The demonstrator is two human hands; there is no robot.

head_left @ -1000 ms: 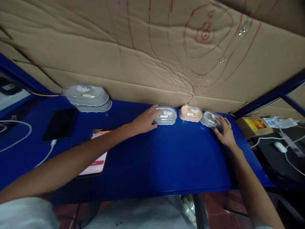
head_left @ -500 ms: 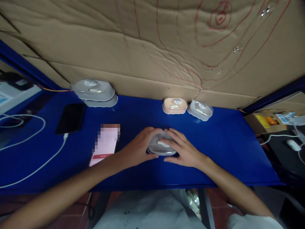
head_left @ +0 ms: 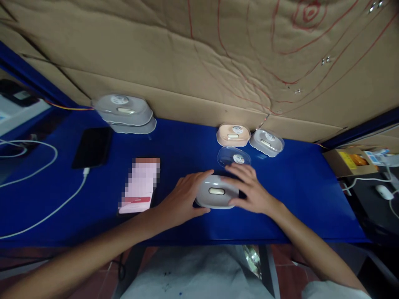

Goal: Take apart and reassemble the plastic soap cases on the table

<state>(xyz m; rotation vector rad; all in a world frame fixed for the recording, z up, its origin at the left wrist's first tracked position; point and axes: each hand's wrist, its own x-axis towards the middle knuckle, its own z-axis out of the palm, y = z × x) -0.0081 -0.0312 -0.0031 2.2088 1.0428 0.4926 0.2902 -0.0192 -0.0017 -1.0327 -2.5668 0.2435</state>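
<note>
A grey oval plastic box [head_left: 217,198] with a cream oval piece [head_left: 216,191] at its middle lies on the blue table in front of me. My left hand [head_left: 188,195] holds its left end, thumb along the near side and fingers along the far side. My right hand [head_left: 251,191] is at its right end, fingers spread and curved over the edge; it does not look closed on anything. A clear lid [head_left: 229,157] with a round white sticker lies just behind the box, near my right fingertips.
A peach box [head_left: 233,136] and another grey box [head_left: 267,143] stand against the cardboard wall [head_left: 174,83]. Stacked grey boxes [head_left: 127,112] are at back left. Left of my hand lies a phone [head_left: 140,187]; a black device [head_left: 92,147] with a white cable [head_left: 71,199] lies beyond it.
The clear lid that covered the grey box now lies behind it, off the box. My right hand has shifted slightly right; my left hand stays at the box's left end.
</note>
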